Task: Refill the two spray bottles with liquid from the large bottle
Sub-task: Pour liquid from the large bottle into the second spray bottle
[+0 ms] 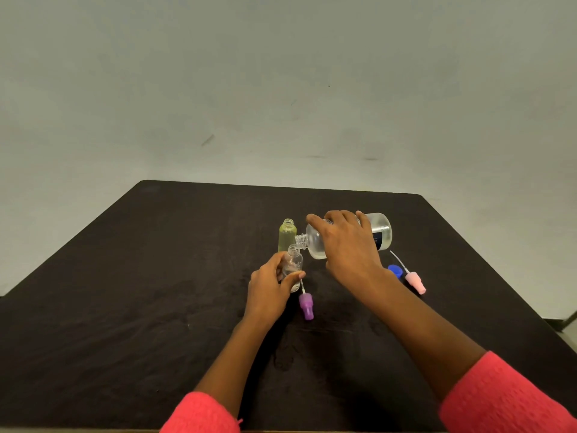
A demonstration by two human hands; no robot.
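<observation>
My right hand (pixel 349 245) grips the large clear bottle (pixel 382 232), which is tipped on its side with its open neck pointing left, just above the mouth of a small clear spray bottle (pixel 294 260). My left hand (pixel 271 289) holds that small bottle upright on the black table (pixel 156 276). A second small bottle (pixel 287 235), yellowish and uncapped, stands upright just behind it. A purple spray top (pixel 306 304) with its tube lies in front of the clear bottle. A pink spray top (pixel 415 281) and a blue cap (pixel 395 270) lie to the right.
The black table ends at a far edge against a plain pale wall (pixel 281 89). Its right edge runs diagonally, with a strip of floor (pixel 565 326) beyond it. Pink sleeves cover both forearms near the front edge.
</observation>
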